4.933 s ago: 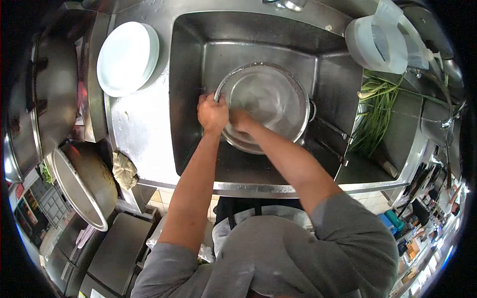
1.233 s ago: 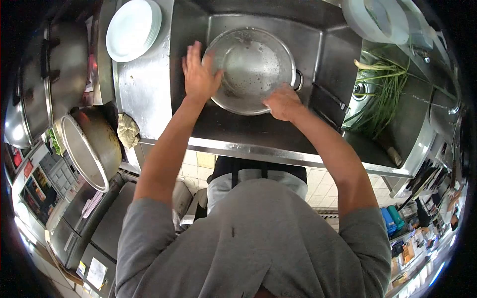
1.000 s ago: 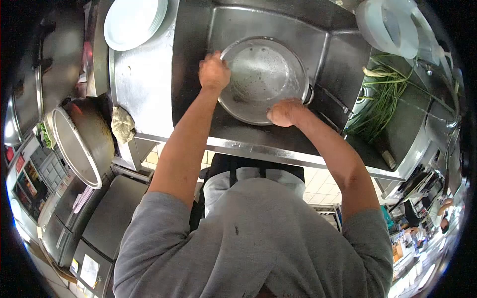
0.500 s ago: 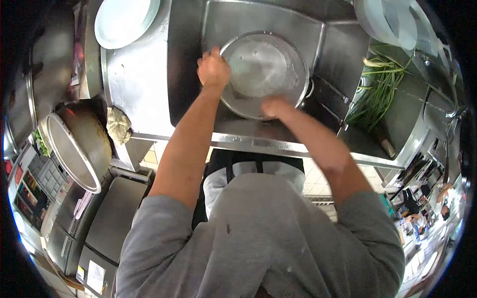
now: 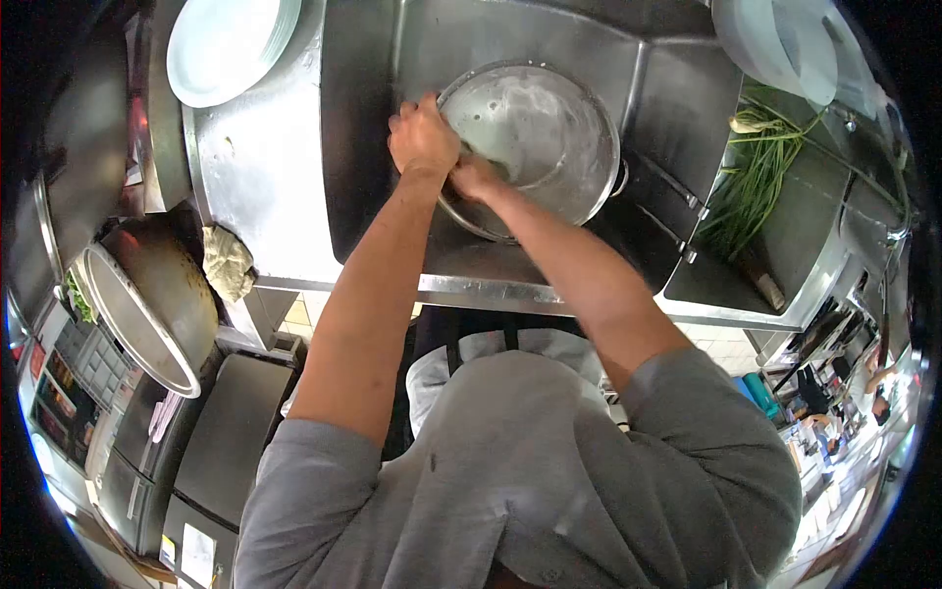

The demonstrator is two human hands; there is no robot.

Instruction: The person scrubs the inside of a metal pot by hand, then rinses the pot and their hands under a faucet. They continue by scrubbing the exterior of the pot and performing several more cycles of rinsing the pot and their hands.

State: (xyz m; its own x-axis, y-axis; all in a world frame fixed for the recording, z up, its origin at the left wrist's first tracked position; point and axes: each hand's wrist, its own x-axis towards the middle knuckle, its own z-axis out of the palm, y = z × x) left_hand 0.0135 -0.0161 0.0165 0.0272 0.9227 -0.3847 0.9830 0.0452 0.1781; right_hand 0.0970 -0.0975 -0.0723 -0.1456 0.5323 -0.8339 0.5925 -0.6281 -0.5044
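Note:
A large round metal pot [image 5: 549,147] sits in the steel sink, with cloudy, sudsy water in it and a loop handle on its right side. My left hand [image 5: 424,135] is closed over the pot's left rim. Just beside it, my right hand [image 5: 475,178] reaches inside, against the lower left wall of the pot. Its fingers are bent around something at the waterline that I cannot make out.
Long green onions [image 5: 756,177] lie in the right-hand basin, near translucent plastic tubs [image 5: 775,49]. White plates [image 5: 231,49] and a crumpled cloth [image 5: 228,263] are on the left counter. A big stockpot [image 5: 162,294] stands tilted at left. People [image 5: 868,393] show far right.
My right hand has swept from the pot's lower right side to its left wall, close to my left hand. The left hand keeps its hold on the rim.

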